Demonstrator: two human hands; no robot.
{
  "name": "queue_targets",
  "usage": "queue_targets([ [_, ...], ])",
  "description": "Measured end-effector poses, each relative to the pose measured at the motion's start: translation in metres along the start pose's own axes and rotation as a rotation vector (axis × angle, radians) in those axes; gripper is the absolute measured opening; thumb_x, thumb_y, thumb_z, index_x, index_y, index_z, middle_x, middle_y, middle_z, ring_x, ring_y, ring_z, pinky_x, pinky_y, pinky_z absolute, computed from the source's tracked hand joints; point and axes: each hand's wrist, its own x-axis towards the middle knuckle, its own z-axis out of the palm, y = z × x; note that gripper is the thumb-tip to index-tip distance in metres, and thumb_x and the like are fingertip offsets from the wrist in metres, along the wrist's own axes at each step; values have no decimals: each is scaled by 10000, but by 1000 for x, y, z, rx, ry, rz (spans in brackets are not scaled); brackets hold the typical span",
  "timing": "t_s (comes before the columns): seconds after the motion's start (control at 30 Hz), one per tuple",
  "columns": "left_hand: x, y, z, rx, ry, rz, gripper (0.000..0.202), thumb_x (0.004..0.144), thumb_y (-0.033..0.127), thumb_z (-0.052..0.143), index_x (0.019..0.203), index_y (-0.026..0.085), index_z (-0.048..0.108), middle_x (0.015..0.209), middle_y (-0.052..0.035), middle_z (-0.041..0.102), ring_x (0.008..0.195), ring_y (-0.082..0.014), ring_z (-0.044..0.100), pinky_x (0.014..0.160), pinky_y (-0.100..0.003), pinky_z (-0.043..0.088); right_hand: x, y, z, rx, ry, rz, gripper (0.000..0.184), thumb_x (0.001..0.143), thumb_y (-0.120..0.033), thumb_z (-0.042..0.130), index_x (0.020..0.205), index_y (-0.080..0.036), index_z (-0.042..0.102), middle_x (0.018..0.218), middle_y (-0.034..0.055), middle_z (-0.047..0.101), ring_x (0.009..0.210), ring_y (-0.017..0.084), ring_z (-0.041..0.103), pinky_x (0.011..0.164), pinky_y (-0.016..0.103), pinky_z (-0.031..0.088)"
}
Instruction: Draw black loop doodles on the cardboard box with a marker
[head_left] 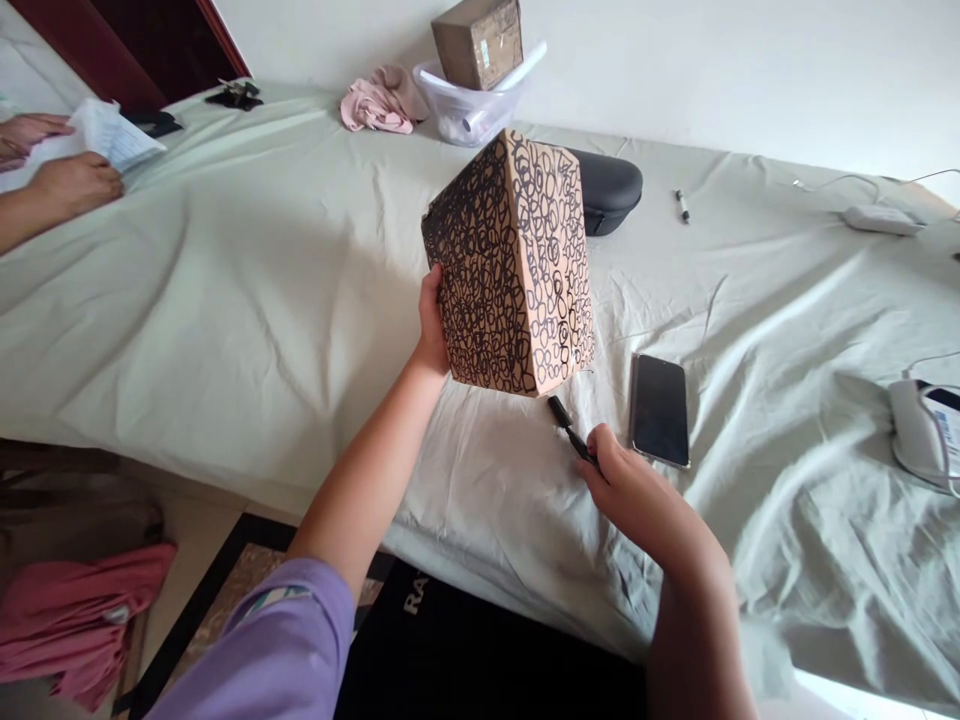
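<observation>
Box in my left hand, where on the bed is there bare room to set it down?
The widest bare sheet lies left of the box, between it and another person's hands. Another patch runs right of the phone, toward the white device. Under the box it is crowded: marker, right hand, phone.

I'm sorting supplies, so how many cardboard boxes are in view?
2. One cardboard box covered in black scribbles is held up by the left hand over the bed. A plain brown box sits in the clear tub by the wall. Others may be hidden.
</observation>
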Motion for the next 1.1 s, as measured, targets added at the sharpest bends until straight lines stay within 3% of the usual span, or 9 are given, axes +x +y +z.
queue_targets([
  [0.3,3,-2,-3,33,25,11,756,914,803,395,1364,260,667,1332,-52,733,1462,-355,532,1229,-540,480,17,-9,6,37,208,38,137,1014,-230,524,1078,-221,404,1063,106,656,959,300,660,783,354,430],
  [0.43,3,-1,-2,11,12,13,719,935,765,376,1369,264,657,1338,-38,731,1484,-346,507,1248,-545,458,33,-8,22,-47,413,-35,306,984,-307,608,1225,-142,516,1178,178,612,1129,363,588,966,456,467],
  [0.53,5,-2,-2,-17,10,7,718,925,763,398,1380,265,644,1340,-42,729,1491,-340,499,1253,-534,455,44,-14,32,-136,536,-49,455,997,-397,616,1345,-114,542,1223,218,564,1143,396,525,954,501,475],
  [0.63,5,-2,-1,-29,17,0,735,905,793,419,1373,272,643,1332,-43,729,1493,-356,493,1241,-550,468,51,-25,37,-166,555,-49,409,1034,-405,556,1335,-129,587,1226,225,533,1099,385,501,904,492,478],
  [0.8,1,0,2,-39,5,-13,725,884,798,466,1349,277,659,1322,-40,731,1503,-376,477,1232,-550,484,53,-38,34,-137,520,-60,270,1047,-242,434,1218,-135,613,1156,208,558,1049,355,506,903,464,444],
  [0.93,0,3,0,-36,5,-3,718,882,788,481,1368,288,651,1313,-43,736,1501,-370,482,1226,-544,493,49,-35,27,49,486,46,258,1019,-165,337,1142,-135,562,1123,193,600,969,314,562,831,408,425],
  [1.03,0,8,-4,-21,13,14,721,870,794,474,1359,296,657,1313,-41,737,1525,-366,450,1235,-546,484,45,-26,21,322,600,63,210,1011,-242,339,1104,-178,516,1073,144,609,883,267,574,747,359,408],
  [1.1,1,13,-7,-21,19,29,706,879,786,444,1362,316,655,1302,-21,744,1564,-358,385,1272,-563,433,41,-18,18,512,647,16,165,997,-301,351,1024,-213,488,913,68,583,791,227,546,689,323,391],
])
